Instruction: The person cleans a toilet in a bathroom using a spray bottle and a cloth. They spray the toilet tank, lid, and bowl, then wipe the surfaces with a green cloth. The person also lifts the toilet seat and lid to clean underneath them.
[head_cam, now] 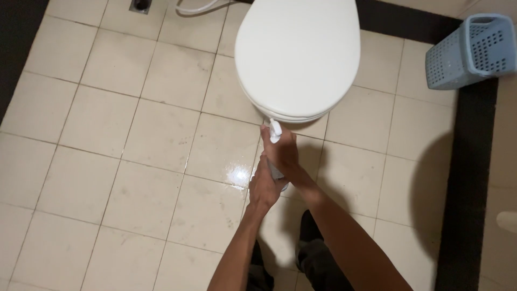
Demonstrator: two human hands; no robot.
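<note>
scene: bathroom, tiled floor (134,134), seen from above
landmark: white toilet (298,56), lid down
spray bottle (275,131): white nozzle just in front of toilet's front edge, pointing at it; body mostly hidden by the hands
right hand (281,151): on upper part of bottle, just below nozzle, fingers wrapped around it
left hand (265,186): lower on bottle, farther from toilet, fingers closed around body or base
both hands: touching each other, stacked along bottle
wet patch (237,175): shiny spot on floor, left of hands, in front of toilet
basket (471,51): blue-grey plastic, tipped on its side, well to the right of toilet
hose (199,8): white, behind toilet on left
drain (140,5): further left of hose
legs: dark trousers, below hands, away from toilet
step tip: judged. Keep lower hand steady on body, nozzle aimed at toilet rim, short squeezes, avoid slipping on wet patch
</note>
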